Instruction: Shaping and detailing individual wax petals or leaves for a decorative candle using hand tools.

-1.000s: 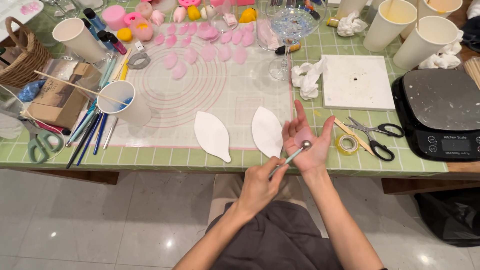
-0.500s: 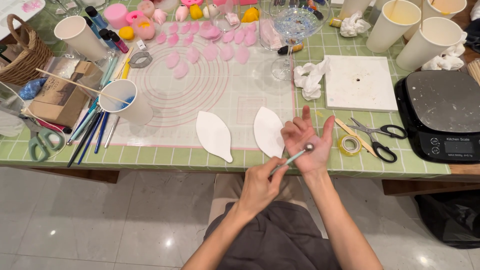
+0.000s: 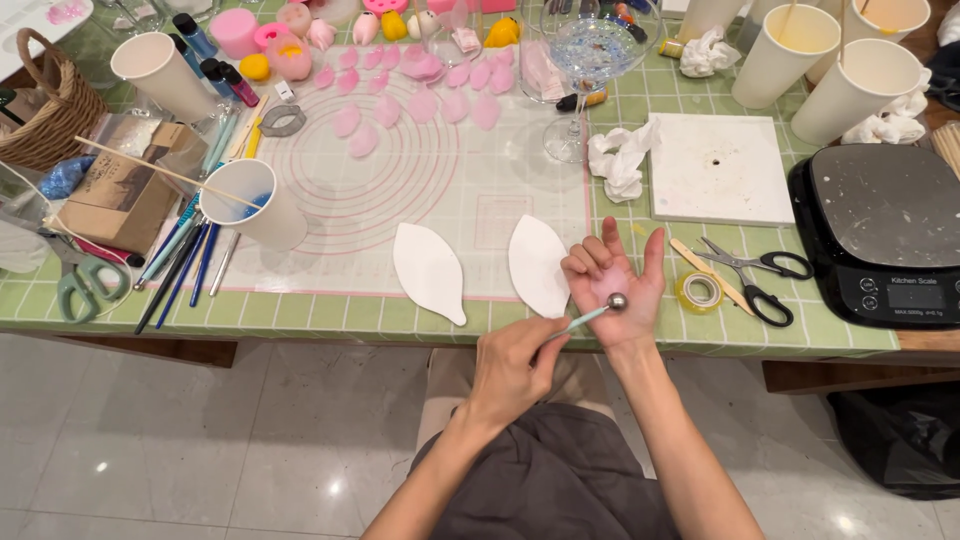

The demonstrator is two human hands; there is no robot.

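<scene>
Ball tool (image 3: 590,315), slim pale handle, shiny metal ball pointed up-right, gripped by left hand (image 3: 510,372), pressed into open right hand (image 3: 612,280), smooth white leaf-shaped pieces (image 3: 430,272) laid on green tiled surface (image 3: 330,315).

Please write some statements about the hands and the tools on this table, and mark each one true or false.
1. The left hand holds a ball-tipped tool. True.
2. The tool's ball presses the open right hand. True.
3. The scissors lie left of the white leaf shapes. False: they lie to the right, near the scale.
4. The tape roll sits in the basket. False: it lies on the table.
</scene>
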